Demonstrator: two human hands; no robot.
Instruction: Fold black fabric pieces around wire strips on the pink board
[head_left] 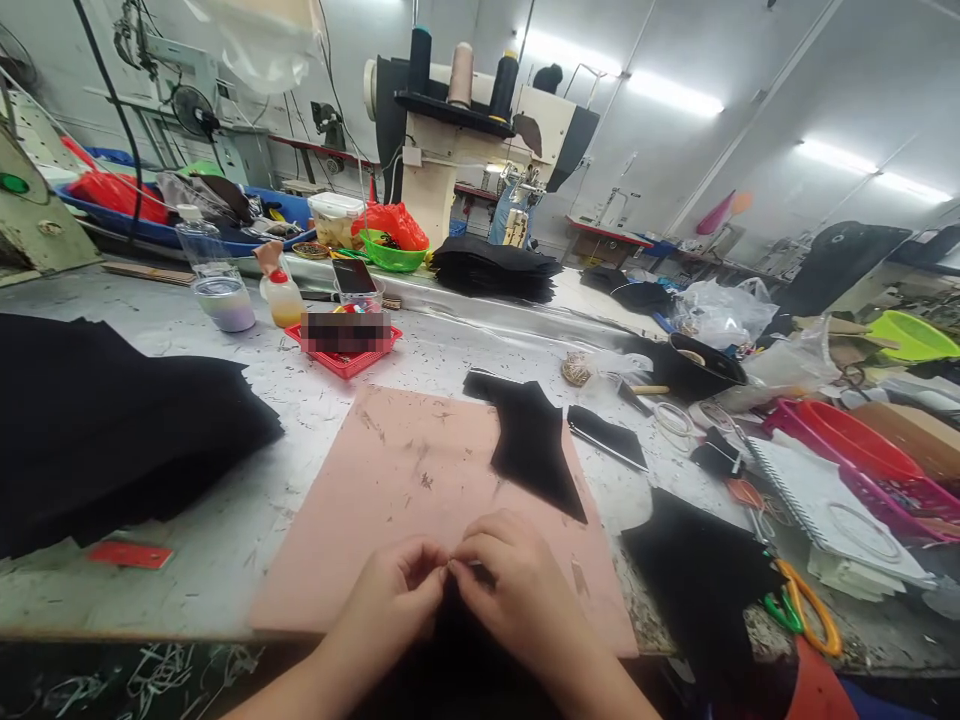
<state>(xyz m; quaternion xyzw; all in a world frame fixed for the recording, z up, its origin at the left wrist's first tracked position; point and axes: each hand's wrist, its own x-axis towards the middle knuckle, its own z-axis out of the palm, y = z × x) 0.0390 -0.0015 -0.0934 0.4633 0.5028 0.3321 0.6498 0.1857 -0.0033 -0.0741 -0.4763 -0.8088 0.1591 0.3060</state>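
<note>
My left hand (401, 590) and my right hand (514, 580) meet at the front edge of a pink board (420, 460), thumbs and fingertips pinched together. What lies between the fingertips is too small to make out. Black material (457, 660) shows just below them, partly hidden by the hands. A cut black piece (529, 440) rests across the board's right side, with a smaller black strip (607, 436) beside it. Farther right, another black piece (697, 560) lies near orange-handled scissors (810, 605).
A large black stack (120, 420) covers the left of the table. Behind the board stand a red tray (345, 362), a glue bottle (283, 300) and a jar (225, 303). A notebook (832, 500) and a pink basket (907, 510) are at the right; a sewing machine (431, 170) rises behind.
</note>
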